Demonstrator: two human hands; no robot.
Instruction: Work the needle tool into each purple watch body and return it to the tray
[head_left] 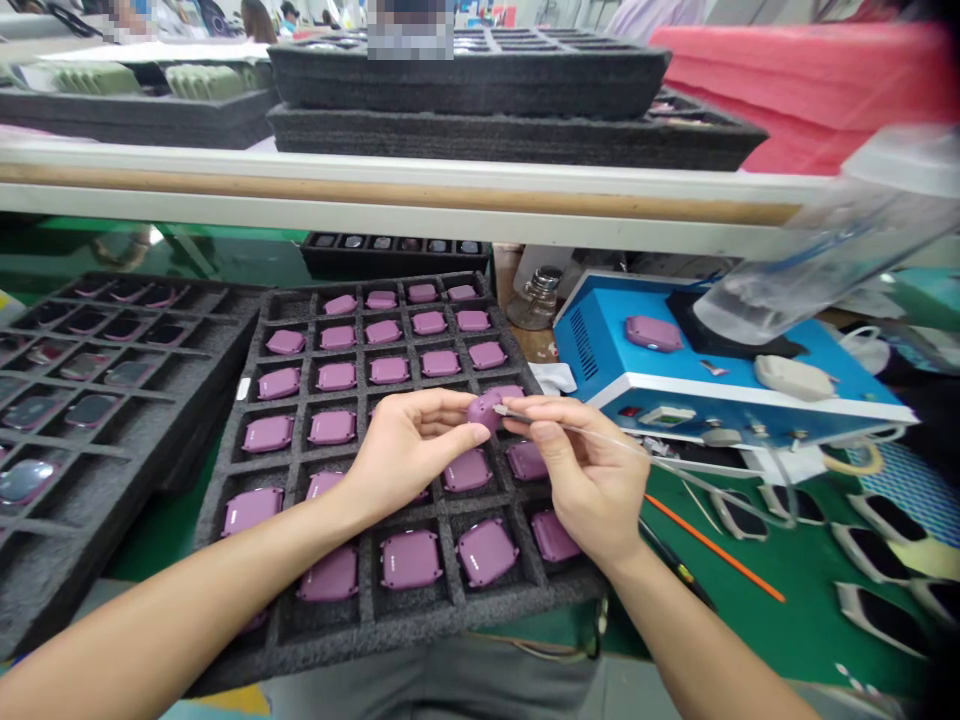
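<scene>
Over a black foam tray at lower center, its compartments filled with rounded purple cases, the left hand grips one purple case in its fingertips. The right hand pinches a slim tube-fed nozzle, its tip touching that case.

Left hand and right hand raised close together, fingers curled, seemingly pinching, forearms angled inward.
</scene>
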